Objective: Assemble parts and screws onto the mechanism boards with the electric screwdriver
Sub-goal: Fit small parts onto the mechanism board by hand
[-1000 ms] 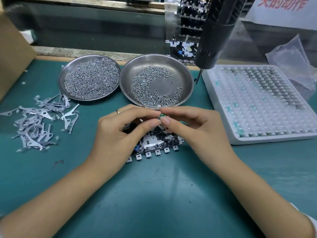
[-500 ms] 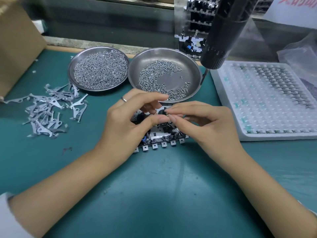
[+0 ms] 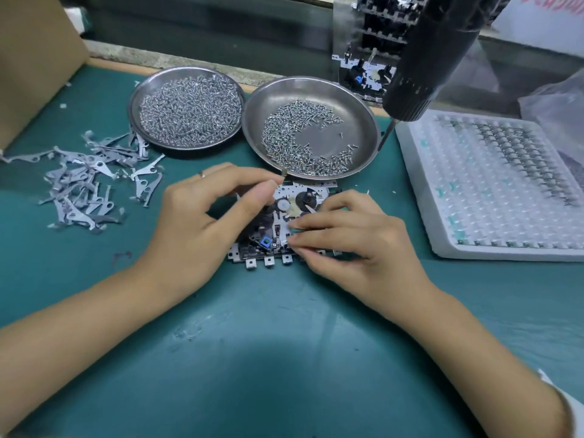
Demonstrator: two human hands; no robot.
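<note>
Left hand (image 3: 202, 222) fingers curled, resting on mechanism board (image 3: 278, 235); right hand (image 3: 357, 241) fingertips pinched together, pressing board's near edge.

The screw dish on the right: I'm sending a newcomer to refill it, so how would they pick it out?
On the green mat, two round steel dishes sit side by side beyond the hands. Take the right dish, nearest the hanging black screwdriver. Its screws form a sparse crescent with bare metal showing; the left dish is heaped full.

Both hands cover much of the mechanism board (image 3: 294, 197); whatever the right hand (image 3: 357, 241) fingers (image 3: 316, 245) press is too small to tell. At one o'clock, the electric screwdriver (image 3: 433, 55) runs off the top edge, red sign (image 3: 550, 4) lettering cropped
</note>
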